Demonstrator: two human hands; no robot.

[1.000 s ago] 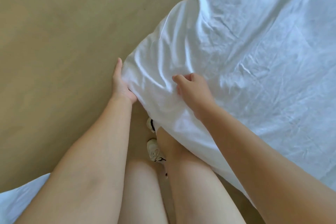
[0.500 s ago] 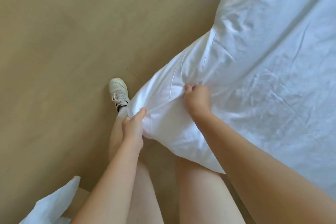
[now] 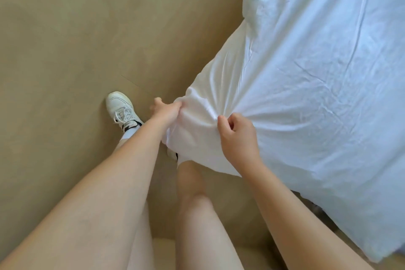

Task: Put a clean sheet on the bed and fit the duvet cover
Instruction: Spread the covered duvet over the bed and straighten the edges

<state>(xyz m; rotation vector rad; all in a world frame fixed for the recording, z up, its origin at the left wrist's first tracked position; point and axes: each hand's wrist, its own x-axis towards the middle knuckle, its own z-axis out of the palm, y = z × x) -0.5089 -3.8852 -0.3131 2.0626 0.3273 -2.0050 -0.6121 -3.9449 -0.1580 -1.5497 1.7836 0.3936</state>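
Note:
A white sheet (image 3: 317, 94) covers the bed across the right half of the view, wrinkled and pulled into a bunched corner (image 3: 197, 120) that hangs off the bed's edge toward me. My left hand (image 3: 165, 109) grips the tip of that corner from the left. My right hand (image 3: 238, 136) pinches a gathered fold of the same corner from the right, its fingers curled into the cloth. Creases fan out from both grips. The mattress under the sheet is hidden.
Beige floor (image 3: 87, 39) fills the left side. My legs stand close to the bed's corner, with a white sneaker (image 3: 121, 107) on the floor to the left of the held corner. A dark gap (image 3: 317, 208) shows under the sheet's lower edge.
My left hand has gone from lying flat beside the corner to gripping it. Both hands have drawn the corner out toward me, and my left foot has stepped forward. The white cloth at lower left has left the view.

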